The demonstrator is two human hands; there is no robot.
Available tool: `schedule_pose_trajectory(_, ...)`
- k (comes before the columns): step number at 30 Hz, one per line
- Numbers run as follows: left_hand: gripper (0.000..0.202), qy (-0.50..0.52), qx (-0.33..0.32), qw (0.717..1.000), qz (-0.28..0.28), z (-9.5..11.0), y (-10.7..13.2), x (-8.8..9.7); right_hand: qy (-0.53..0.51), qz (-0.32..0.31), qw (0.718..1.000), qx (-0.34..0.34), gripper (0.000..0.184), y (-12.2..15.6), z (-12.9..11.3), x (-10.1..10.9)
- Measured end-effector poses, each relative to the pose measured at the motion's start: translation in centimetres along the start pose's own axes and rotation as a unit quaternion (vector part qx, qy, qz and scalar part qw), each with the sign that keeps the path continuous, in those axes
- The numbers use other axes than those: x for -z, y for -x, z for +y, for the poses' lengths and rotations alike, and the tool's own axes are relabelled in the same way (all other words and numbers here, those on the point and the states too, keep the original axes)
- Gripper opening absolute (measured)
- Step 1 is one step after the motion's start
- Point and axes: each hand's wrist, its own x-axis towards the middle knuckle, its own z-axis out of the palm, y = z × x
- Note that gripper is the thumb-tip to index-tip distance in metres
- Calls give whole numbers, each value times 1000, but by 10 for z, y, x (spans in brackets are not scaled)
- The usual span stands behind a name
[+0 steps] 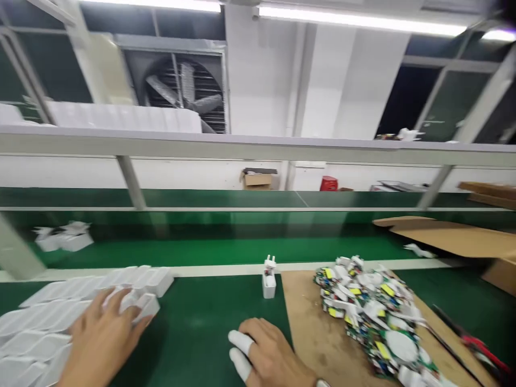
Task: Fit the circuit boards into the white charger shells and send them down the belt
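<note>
My left hand (100,336) lies with fingers spread on a layer of white plastic casings (60,312) at the lower left of the green table. My right hand (268,355) rests on the green surface at bottom centre, fingers curled loosely, with white finger cots on two fingertips; nothing shows in it. A single white plug adapter (269,278) stands upright just beyond the right hand. A heap of small circuit boards with green, yellow and white parts (371,312) lies on a brown board (310,322) to the right.
A green conveyor belt (226,247) runs across behind the table, with white parts (64,236) on its left. Flattened cardboard (447,234) lies at the right. A red-handled tool (479,344) sits at the lower right. A metal shelf rail (258,148) spans overhead.
</note>
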Motion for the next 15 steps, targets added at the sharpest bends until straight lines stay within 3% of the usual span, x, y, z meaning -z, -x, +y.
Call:
schedule_pose_trajectory(3, 46, 45, -64, 997, -6, 12, -2, -27, 41, -2, 998, -54, 28, -6, 10, 4)
schedule_pose_trajectory(7, 36, 220, -160, 961, -41, 77, -12, -29, 125, -12, 982, -139, 37, -4, 48, 26)
schedule_pose_trajectory(11, 35, 315, -166, 933, -59, 128, -14, -26, 219, -23, 942, -255, 38, 9, 102, 73)
schedule_pose_trajectory(15, 25, 365, -151, 916, -70, 139, -4, -46, 263, -35, 895, -357, 42, 24, 140, 104)
